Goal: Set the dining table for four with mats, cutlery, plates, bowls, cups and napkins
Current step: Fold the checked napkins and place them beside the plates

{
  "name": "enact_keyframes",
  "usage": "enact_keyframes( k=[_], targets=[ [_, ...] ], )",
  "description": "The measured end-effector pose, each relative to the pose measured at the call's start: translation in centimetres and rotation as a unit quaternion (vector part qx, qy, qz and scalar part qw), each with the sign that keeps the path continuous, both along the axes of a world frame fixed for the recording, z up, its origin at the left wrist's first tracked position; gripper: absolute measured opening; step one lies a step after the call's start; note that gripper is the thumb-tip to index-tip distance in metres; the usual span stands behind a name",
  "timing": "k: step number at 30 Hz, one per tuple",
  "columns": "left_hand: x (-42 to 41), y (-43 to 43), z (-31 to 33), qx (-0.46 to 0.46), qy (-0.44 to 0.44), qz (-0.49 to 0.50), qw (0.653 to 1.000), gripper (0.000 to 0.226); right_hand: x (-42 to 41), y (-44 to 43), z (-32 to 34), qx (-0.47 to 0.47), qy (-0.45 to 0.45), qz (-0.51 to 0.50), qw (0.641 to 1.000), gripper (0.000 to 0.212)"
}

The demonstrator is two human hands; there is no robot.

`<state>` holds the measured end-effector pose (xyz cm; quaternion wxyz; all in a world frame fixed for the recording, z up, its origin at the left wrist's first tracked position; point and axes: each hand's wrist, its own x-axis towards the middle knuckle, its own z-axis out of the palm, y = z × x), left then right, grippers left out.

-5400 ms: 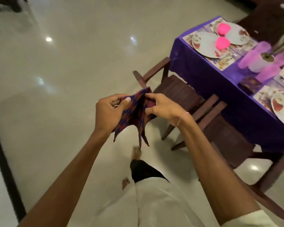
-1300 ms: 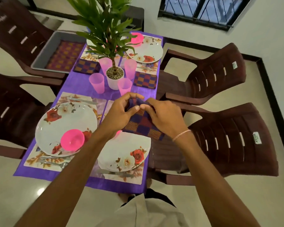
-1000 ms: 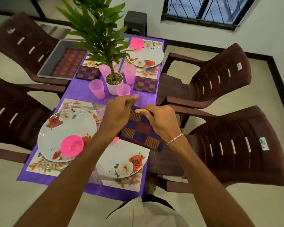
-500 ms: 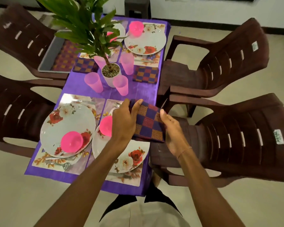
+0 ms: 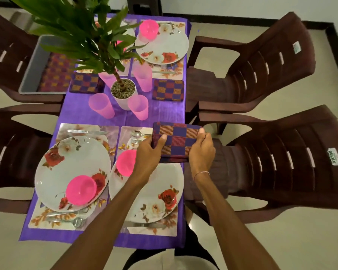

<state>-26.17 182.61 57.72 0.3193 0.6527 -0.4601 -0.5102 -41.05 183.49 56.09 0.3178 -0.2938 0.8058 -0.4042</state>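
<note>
A folded checked napkin (image 5: 177, 140) in purple, red and orange lies at the right edge of the purple table (image 5: 82, 115), above the near right floral plate (image 5: 158, 193). My left hand (image 5: 147, 159) holds its left edge, thumb on top. My right hand (image 5: 202, 151) holds its right edge with fingers curled over it. A pink bowl (image 5: 126, 162) sits on that plate, partly hidden by my left wrist. Two more folded napkins (image 5: 168, 90) (image 5: 84, 82) lie further along the table. Floral mats (image 5: 88, 131) carry cutlery (image 5: 86, 131).
A potted plant (image 5: 123, 90) stands mid-table with pink cups (image 5: 101, 105) around it. A grey tray (image 5: 37, 63) with checked cloth rests on the far left chair. Brown plastic chairs (image 5: 277, 156) flank both sides. Another plate (image 5: 72, 174) with pink bowl (image 5: 80, 190) sits near left.
I have walked to the table with the napkin, finished folding it and lowered it onto the table's right edge above the near plate. Both hands stay on its edges.
</note>
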Motion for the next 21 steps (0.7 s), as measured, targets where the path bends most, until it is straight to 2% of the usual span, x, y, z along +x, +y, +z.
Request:
enact_keyframes(
  k=[2,4,6,10,13,15,18,21],
  targets=[
    [0.3,-1.1,-1.5,0.028,0.017,-0.029,0.999,0.034,-0.1,-1.9,-2.0,0.021,0.013,0.007,1.000,0.043],
    [0.2,-2.9,-3.3,0.016,-0.010,-0.002,1.000,0.023,-0.3,-4.1,-4.2,0.024,-0.008,0.013,1.000,0.044],
    [-0.4,-5.4,-5.3,0.022,-0.025,0.056,0.998,0.022,-0.8,-6.7,-6.6,0.018,-0.064,0.010,0.998,0.038],
    [-0.8,-10.1,-10.2,0.090,-0.023,0.117,0.989,0.024,-2.4,-10.9,-10.7,-0.002,-0.203,0.026,0.979,0.011],
    [-1.0,-12.3,-13.2,0.133,0.000,0.159,0.978,0.033,-3.4,-13.0,-12.8,0.015,-0.229,0.071,0.971,0.024],
    [-1.2,-13.3,-14.4,0.137,-0.016,0.187,0.973,0.035,-3.8,-14.3,-14.3,0.016,-0.202,0.093,0.975,0.030],
    [-1.6,-13.8,-15.5,0.108,-0.065,0.209,0.970,0.027,-3.7,-15.7,-16.2,0.041,-0.094,0.090,0.991,0.042],
    [-2.1,-14.1,-15.5,0.066,-0.144,0.186,0.970,0.021,-3.2,-16.5,-17.3,0.047,-0.014,0.090,0.995,0.044]
  ],
)
